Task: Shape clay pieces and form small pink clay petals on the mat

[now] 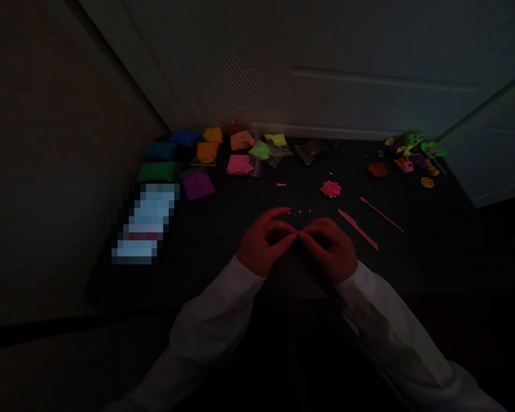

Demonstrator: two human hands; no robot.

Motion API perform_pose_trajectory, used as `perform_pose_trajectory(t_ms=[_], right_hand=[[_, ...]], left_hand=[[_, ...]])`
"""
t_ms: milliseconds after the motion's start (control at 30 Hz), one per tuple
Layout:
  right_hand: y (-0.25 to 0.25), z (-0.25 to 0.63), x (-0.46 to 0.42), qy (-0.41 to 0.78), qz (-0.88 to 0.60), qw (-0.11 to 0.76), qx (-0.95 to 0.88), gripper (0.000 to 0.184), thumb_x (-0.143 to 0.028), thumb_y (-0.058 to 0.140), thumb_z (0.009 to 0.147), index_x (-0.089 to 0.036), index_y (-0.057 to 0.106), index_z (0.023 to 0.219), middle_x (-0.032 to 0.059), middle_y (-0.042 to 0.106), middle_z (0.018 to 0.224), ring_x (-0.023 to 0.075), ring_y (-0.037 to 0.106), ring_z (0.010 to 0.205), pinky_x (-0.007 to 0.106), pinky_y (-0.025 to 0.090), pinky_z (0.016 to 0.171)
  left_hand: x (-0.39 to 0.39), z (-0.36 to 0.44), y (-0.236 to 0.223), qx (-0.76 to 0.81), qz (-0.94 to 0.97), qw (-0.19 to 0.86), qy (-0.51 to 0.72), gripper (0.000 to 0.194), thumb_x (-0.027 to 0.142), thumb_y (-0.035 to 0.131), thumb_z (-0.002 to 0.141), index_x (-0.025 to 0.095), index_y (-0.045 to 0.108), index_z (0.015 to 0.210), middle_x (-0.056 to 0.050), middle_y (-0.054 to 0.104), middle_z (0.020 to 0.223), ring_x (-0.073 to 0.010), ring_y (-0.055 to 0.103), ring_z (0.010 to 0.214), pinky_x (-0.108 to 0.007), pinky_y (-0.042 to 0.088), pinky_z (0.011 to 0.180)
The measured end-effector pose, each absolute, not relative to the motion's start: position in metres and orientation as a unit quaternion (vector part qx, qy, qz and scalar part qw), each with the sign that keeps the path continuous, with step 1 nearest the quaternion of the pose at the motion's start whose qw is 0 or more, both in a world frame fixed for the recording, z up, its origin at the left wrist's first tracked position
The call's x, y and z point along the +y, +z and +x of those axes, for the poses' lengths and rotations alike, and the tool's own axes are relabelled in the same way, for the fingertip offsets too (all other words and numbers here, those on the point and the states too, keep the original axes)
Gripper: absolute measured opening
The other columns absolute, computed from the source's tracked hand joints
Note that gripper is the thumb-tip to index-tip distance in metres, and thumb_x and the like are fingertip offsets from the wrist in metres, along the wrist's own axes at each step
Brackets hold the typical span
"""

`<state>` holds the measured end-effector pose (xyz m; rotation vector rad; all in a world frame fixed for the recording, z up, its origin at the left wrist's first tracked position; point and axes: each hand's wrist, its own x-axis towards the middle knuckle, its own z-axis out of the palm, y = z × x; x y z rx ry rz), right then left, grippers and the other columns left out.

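Observation:
My left hand (261, 243) and my right hand (333, 250) meet fingertip to fingertip over the dark table, both pinched. Whatever is between the fingertips is too small and dim to make out. Just beyond them lie a few tiny pink clay balls (299, 212), one close to my left index finger. A pink clay flower (331, 189) with many petals sits farther back, and a thin pink clay piece (281, 185) lies to its left. Right of my right hand are a pink modelling knife (357, 228) and a slim pink modelling stick (381, 214).
Coloured clay packets line the back left, among them a purple packet (198, 184), a green packet (157, 171) and a pink packet (239, 164). A blurred-out bright screen (148, 223) lies at left. Colourful clay flowers (412, 151) and a reddish lump (377, 170) occupy the back right. A pale panel (347, 103) rises behind.

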<state>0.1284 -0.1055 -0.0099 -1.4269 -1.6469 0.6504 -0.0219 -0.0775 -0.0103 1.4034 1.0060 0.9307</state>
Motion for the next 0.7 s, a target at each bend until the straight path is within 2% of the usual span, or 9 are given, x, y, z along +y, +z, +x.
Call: perform_pose_trajectory(t_ms=[233, 433, 700], right_hand=[[-0.0093, 0.1283, -0.1058, 0.271, -0.562, 0.411, -0.665, 0.007, -0.026, 0.055, 0.071, -0.021, 0.059, 0.074, 0.001, 0.055, 0.074, 0.0125, 0.052, 0.069, 0.028, 0.042, 0.063], [-0.0091, 0.1278, -0.1067, 0.278, -0.555, 0.416, -0.665, 0.011, -0.026, 0.055, 0.072, -0.022, 0.059, 0.081, 0.0011, 0.056, 0.077, 0.0123, 0.051, 0.069, 0.029, 0.042, 0.063], [-0.011, 0.1285, -0.1059, 0.282, -0.553, 0.42, -0.662, 0.006, -0.026, 0.054, 0.072, -0.021, 0.058, 0.074, 0.0007, 0.055, 0.075, 0.0122, 0.051, 0.068, 0.029, 0.042, 0.064]], left_hand=[[-0.0774, -0.023, -0.0088, 0.423, 0.59, 0.56, 0.398, 0.046, 0.024, 0.06, 0.065, 0.019, 0.044, 0.109, -0.001, 0.062, 0.077, -0.0122, 0.058, 0.072, -0.026, 0.045, 0.07], [-0.0768, -0.0239, -0.008, 0.421, 0.572, 0.567, 0.418, 0.047, 0.023, 0.061, 0.064, 0.018, 0.044, 0.108, 0.0, 0.062, 0.074, -0.0118, 0.059, 0.069, -0.026, 0.046, 0.069], [-0.0779, -0.0213, -0.0079, 0.407, 0.543, 0.599, 0.426, 0.05, 0.021, 0.063, 0.063, 0.019, 0.042, 0.109, -0.001, 0.061, 0.08, -0.012, 0.058, 0.074, -0.026, 0.046, 0.072]])
